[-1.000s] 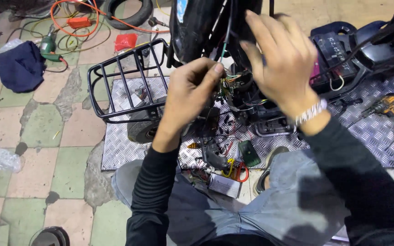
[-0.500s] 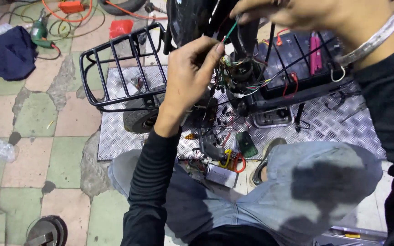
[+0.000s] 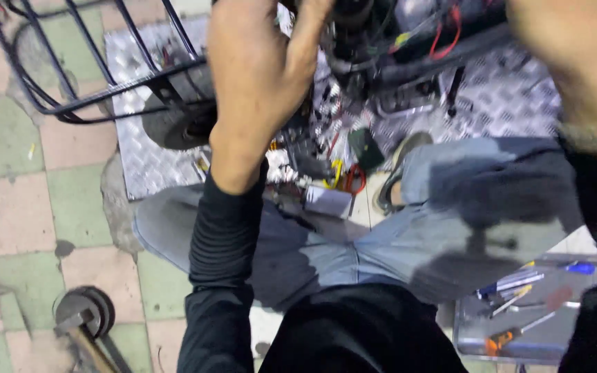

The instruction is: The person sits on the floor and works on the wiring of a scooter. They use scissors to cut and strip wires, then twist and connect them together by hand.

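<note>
My left hand (image 3: 257,76) is raised at the top centre, fingers curled up toward a tangle of red, yellow and black wires (image 3: 437,31) on a dark scooter frame (image 3: 409,69). Its fingertips run off the top edge, so the grip is hidden. My right hand (image 3: 575,55) is a blur at the top right. Only its heel and a metal watch band (image 3: 595,135) show. A black wire basket (image 3: 105,90) hangs left of my left hand, above a small black wheel (image 3: 174,128).
The scooter stands on a checker-plate metal sheet (image 3: 139,166). Loose parts, a small grey box (image 3: 329,202) and red and yellow wire loops (image 3: 348,176) lie by my sandalled foot (image 3: 399,169). A tray of screwdrivers (image 3: 519,314) sits lower right. A round metal tool (image 3: 84,314) lies lower left on the tiled floor.
The view has tipped down and closed in. My left hand now reaches higher, out of the top edge, and my right hand has slid to the top right corner, mostly out of view.
</note>
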